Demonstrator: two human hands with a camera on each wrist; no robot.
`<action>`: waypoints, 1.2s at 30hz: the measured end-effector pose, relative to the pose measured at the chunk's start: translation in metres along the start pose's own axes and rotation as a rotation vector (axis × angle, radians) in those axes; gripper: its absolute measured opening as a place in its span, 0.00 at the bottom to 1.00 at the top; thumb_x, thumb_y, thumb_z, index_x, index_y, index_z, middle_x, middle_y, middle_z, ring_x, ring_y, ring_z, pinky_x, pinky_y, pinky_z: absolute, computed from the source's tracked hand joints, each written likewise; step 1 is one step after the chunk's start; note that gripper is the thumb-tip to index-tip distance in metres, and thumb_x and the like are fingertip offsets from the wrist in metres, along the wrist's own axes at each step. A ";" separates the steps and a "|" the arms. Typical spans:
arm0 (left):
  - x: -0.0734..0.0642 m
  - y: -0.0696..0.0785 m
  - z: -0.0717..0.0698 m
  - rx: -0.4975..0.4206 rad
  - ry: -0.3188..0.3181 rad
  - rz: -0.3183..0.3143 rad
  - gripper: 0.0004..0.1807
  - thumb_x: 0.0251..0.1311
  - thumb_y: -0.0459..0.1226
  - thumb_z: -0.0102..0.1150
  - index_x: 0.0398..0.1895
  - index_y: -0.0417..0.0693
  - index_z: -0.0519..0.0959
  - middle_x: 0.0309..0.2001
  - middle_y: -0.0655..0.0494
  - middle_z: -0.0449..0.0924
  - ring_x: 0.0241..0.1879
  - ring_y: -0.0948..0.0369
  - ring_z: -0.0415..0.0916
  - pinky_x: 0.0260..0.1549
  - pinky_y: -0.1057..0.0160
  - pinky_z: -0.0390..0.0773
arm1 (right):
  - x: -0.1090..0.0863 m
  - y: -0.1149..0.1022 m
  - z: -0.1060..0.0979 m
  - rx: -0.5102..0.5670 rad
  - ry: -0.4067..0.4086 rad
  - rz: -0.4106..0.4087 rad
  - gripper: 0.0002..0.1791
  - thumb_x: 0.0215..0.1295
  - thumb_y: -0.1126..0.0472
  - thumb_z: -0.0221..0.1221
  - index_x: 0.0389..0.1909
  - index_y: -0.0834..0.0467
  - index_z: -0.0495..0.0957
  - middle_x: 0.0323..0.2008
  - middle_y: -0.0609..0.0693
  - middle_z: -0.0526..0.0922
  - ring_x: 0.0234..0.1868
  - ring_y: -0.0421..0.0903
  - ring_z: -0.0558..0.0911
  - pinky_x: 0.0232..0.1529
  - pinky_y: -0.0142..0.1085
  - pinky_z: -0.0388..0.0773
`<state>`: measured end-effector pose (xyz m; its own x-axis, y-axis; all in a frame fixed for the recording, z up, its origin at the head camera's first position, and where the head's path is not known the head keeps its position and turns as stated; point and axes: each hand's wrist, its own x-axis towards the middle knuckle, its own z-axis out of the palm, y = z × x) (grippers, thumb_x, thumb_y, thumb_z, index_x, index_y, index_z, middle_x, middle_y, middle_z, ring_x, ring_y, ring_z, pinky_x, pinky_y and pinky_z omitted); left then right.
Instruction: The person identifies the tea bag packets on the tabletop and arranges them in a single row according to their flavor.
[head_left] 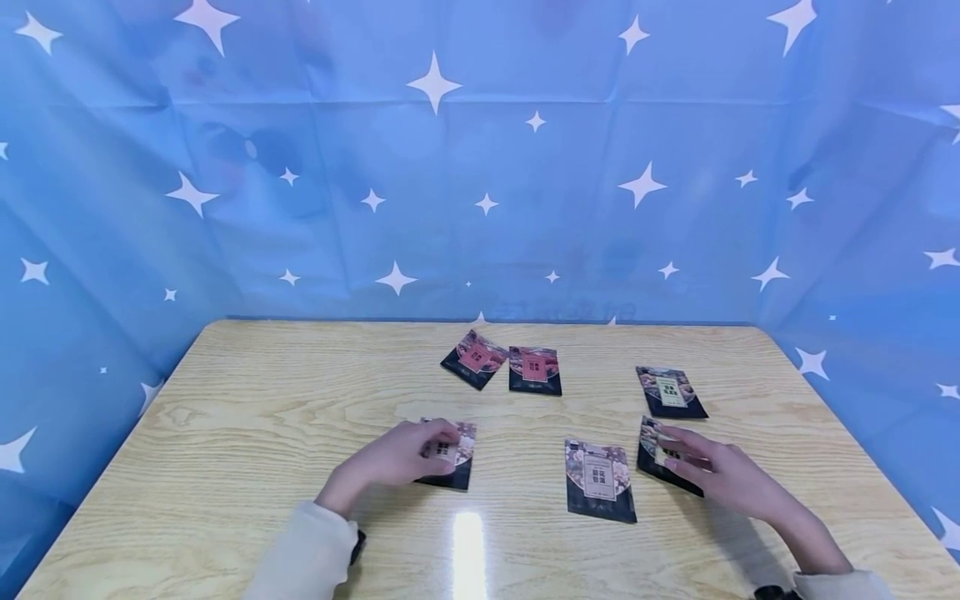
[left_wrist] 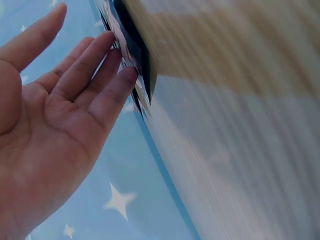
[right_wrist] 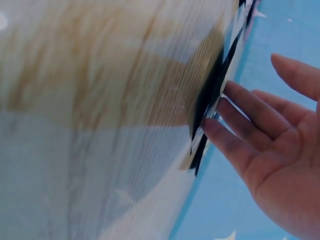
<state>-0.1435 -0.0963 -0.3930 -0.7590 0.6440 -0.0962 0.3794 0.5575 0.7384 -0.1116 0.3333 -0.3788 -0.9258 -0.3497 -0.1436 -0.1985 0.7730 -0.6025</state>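
Observation:
My left hand point(head_left: 408, 454) rests its fingertips on a flat dark packet with a pale pink label point(head_left: 459, 471). In the left wrist view its fingers point(left_wrist: 82, 82) are nearly straight and the thumb stands apart from the packet point(left_wrist: 142, 55). On the right, my right hand point(head_left: 723, 475) touches a dark packet with a yellow-green label point(head_left: 667, 473), partly hidden under the fingers. The right wrist view shows those fingers point(right_wrist: 250, 117) extended against the packet point(right_wrist: 212, 92), thumb away from it. Between the hands lies another pale-pink-labelled packet point(head_left: 600, 483).
Two packets with red labels, a tilted one point(head_left: 476, 358) and a straighter one point(head_left: 535, 371), lie near the back of the wooden table point(head_left: 247, 417). Another yellow-green-labelled packet point(head_left: 671, 392) lies beyond my right hand. A blue star-patterned cloth point(head_left: 480, 167) hangs behind.

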 end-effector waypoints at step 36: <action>-0.089 -0.084 -0.071 -0.120 0.142 -0.093 0.21 0.64 0.39 0.52 0.57 0.38 0.68 0.57 0.40 0.68 0.57 0.41 0.63 0.51 0.41 0.64 | 0.000 0.004 0.002 0.030 0.007 0.011 0.30 0.68 0.54 0.50 0.64 0.67 0.59 0.55 0.66 0.71 0.50 0.60 0.75 0.38 0.33 0.77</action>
<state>-0.1451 -0.2381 -0.3992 -0.8583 0.5070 -0.0789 0.2445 0.5393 0.8058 -0.1113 0.3354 -0.3822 -0.9300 -0.3378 -0.1448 -0.1789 0.7602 -0.6246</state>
